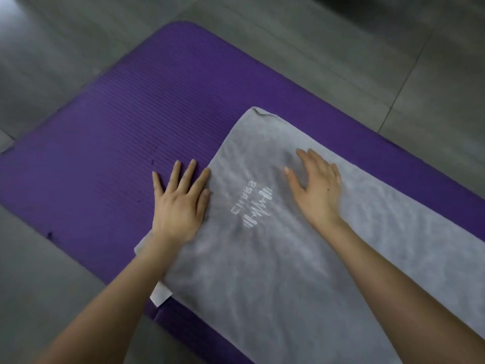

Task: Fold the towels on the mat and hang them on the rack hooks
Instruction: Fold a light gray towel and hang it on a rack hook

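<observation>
A grey towel [301, 245] with white embroidered lettering [252, 203] is spread flat across a purple ribbed exercise mat [110, 132], which is laid on a grey tiled floor [341, 35]. The left hand [178, 203] is pressed flat at the towel's left edge, fingers straight and spread, partly on the mat. The right hand [319, 190] is laid palm down on the towel, fingers extended. A white label [160, 295] is seen at the towel's near corner

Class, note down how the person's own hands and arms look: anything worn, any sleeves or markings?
The left hand and right hand are bare, as are both forearms: no sleeves, gloves, rings, watch or bracelet in view. Nails look unpainted. A small dark dot marks the back of the right hand.
</observation>
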